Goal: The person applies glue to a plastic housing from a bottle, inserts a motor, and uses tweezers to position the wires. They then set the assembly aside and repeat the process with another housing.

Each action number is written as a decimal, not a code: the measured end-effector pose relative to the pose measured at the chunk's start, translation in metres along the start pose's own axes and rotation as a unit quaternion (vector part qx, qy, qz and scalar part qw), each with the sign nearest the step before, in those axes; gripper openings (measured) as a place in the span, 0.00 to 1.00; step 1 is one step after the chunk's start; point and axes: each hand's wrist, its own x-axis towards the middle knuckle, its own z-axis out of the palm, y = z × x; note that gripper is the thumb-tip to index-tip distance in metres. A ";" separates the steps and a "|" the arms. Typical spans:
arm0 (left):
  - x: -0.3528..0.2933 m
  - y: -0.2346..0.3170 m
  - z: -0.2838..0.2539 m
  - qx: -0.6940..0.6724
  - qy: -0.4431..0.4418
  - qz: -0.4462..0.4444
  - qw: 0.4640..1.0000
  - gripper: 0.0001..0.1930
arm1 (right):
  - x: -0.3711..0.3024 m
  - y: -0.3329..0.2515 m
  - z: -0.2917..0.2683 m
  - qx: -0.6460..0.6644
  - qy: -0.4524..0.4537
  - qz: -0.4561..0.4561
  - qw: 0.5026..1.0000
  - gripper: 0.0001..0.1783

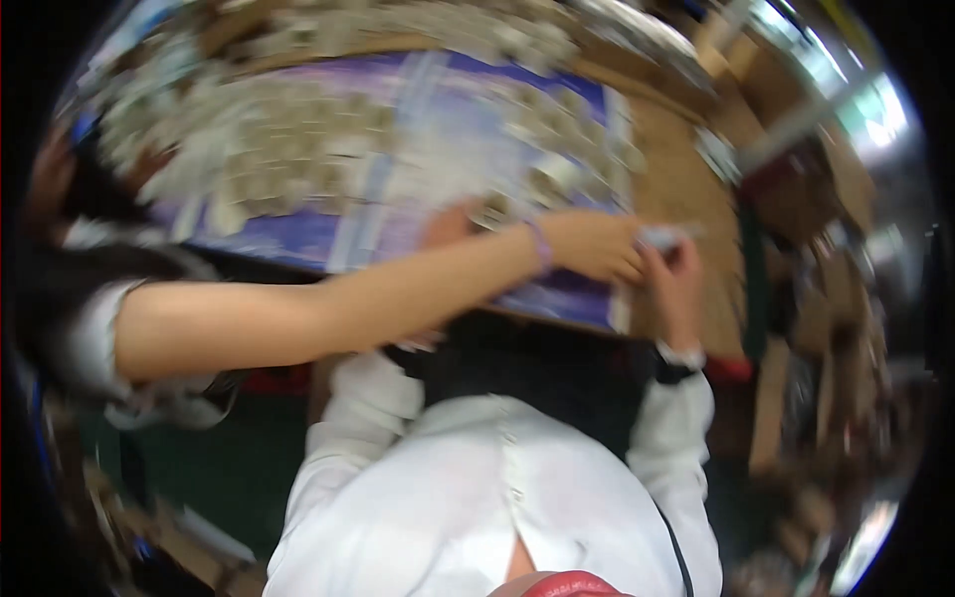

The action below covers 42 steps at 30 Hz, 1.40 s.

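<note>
My right hand point(678, 289) is at the right edge of the printed sheet, thumb and fingers pinched on a small pale grey-blue piece point(659, 237) too blurred to name. A co-worker's hand point(597, 244), with a purple band at the wrist, reaches from the left to that same piece. Behind the co-worker's forearm, my left hand point(448, 227) is partly hidden; its fingers close on a beige ring-shaped piece point(489, 211). A larger pale roll-like piece point(553, 179) stands farther back, right of that ring.
Many beige round pieces point(298, 149) stand in rows on the blue-purple sheet point(448, 149). The co-worker's forearm point(328, 313) crosses over my left arm. Brown board point(681, 169) borders the sheet at right, with cardboard boxes point(796, 388) beyond. More pieces point(398, 25) lie along the back.
</note>
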 end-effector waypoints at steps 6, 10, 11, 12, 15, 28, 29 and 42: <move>-0.013 0.007 -0.071 0.006 -0.101 -0.147 0.984 0.05 | 0.014 -0.045 0.028 0.119 -0.016 0.000 0.993 0.18; -0.038 0.046 -0.087 0.001 -0.066 -0.314 0.947 0.13 | 0.020 -0.079 0.060 0.172 -0.076 -0.049 0.981 0.18; -0.053 0.071 -0.083 -0.025 0.006 -0.422 0.906 0.20 | 0.019 -0.094 0.069 0.184 -0.101 -0.087 0.974 0.17; -0.067 0.092 -0.085 -0.054 0.076 -0.519 0.849 0.28 | 0.015 -0.108 0.081 0.195 -0.121 -0.124 0.965 0.17; -0.071 0.106 -0.085 -0.081 0.135 -0.681 0.716 0.33 | 0.017 -0.109 0.084 0.178 -0.132 -0.160 0.962 0.16; -0.088 0.096 -0.085 -0.278 0.293 -0.732 0.548 0.24 | 0.055 -0.019 0.067 0.161 -0.129 -0.159 0.965 0.10; -0.083 0.095 -0.085 -0.277 0.287 -0.733 0.550 0.24 | 0.055 -0.014 0.066 0.173 -0.144 -0.171 0.959 0.10; -0.061 0.082 -0.097 -0.691 0.460 -0.552 0.071 0.28 | 0.035 -0.025 0.078 0.089 -0.154 -0.247 0.952 0.12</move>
